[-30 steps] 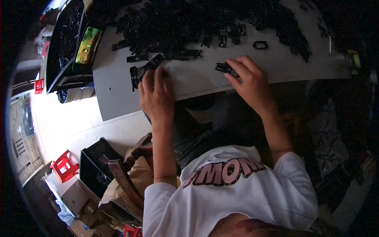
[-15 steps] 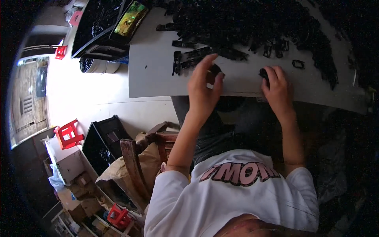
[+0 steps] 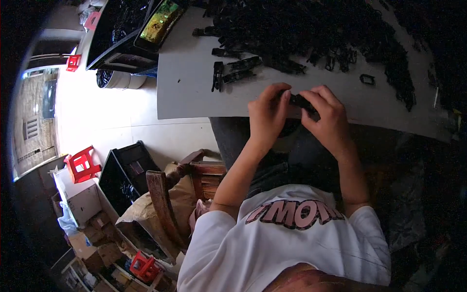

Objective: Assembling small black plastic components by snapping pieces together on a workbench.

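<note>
Over the table's near edge, my two hands meet at a small black plastic part (image 3: 302,101). My left hand (image 3: 270,108) pinches its left end between thumb and fingers. On its right end, the fingers of my right hand (image 3: 327,113) are closed around it and hide much of its shape. Beyond my hands lie several similar black parts, among them a long one (image 3: 218,77) standing apart at the left and a small rectangular frame (image 3: 367,79) at the right. A large dark heap of such parts (image 3: 301,29) covers the far side of the table.
The pale table (image 3: 187,97) ends just before my lap. Left of it stand a black crate (image 3: 114,53) with a lit phone (image 3: 158,24) on its edge and a bucket (image 3: 119,81). A wooden chair (image 3: 163,204), another black crate (image 3: 131,168) and a red stool (image 3: 82,164) are lower left.
My hands were apart, each with a dark piece at its fingers. The left has moved right and the right has moved left, and they now meet at the black part.
</note>
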Demonstrator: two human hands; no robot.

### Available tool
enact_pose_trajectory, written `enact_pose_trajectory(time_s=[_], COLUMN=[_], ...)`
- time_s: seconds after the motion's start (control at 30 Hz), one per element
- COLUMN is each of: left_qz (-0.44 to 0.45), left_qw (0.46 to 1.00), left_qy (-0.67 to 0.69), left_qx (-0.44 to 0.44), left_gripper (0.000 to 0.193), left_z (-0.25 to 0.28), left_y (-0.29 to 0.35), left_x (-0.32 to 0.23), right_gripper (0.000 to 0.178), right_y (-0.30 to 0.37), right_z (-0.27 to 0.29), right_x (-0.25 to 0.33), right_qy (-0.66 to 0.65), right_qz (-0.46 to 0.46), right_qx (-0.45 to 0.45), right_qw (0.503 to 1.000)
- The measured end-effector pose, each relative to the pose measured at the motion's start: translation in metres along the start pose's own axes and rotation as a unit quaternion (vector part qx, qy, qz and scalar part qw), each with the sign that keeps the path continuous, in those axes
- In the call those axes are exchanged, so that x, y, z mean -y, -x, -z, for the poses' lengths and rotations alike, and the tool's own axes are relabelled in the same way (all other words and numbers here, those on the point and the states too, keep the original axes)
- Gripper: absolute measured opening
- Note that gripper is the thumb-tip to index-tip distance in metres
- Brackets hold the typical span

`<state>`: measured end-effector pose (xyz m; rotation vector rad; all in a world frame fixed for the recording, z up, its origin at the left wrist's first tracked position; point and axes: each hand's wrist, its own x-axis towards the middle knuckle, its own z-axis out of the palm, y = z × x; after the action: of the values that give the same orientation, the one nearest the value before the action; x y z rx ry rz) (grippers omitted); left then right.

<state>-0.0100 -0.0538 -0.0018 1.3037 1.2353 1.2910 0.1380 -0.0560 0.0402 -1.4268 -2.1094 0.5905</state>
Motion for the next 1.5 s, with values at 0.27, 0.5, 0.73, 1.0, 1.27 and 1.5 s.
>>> enact_pose_trajectory(time_s=[0.27,0.5,0.73,1.0,1.27,1.5], left_qz=[0.008,0.143,0.106,0.069,0.037,-0.195], left_qw=[0.995,0.978,0.979,0.989,0.992,0.918], left_qy=[-0.097,0.138,0.131,0.113,0.069,-0.344], left_qx=[0.039,0.062,0.118,0.062,0.095,-0.021], left_gripper=[0.024,0.027,0.027,0.010,0.009,0.025], left_z=[-0.003,0.001,0.006,0.016,0.006,0.044], left_y=[0.007,0.012,0.018,0.012,0.011,-0.006], left_x=[-0.009,-0.019,-0.023,-0.013,-0.013,-0.010], right_gripper=[0.041,0.034,0.022,0.021,0.028,0.016], right_y=[0.009,0.018,0.027,0.006,-0.033,-0.007], right_z=[-0.005,-0.001,0.009,0.052,-0.012,0.005], right_x=[0.004,-0.005,-0.018,-0.106,-0.074,-0.073], right_qy=[0.082,-0.076,-0.262,0.184,0.216,0.110], right_qz=[0.039,-0.066,-0.167,-0.031,-0.053,-0.086], right_qx=[-0.030,-0.048,0.077,-0.213,-0.163,-0.223], right_qw=[0.995,0.994,0.947,0.959,0.961,0.965])
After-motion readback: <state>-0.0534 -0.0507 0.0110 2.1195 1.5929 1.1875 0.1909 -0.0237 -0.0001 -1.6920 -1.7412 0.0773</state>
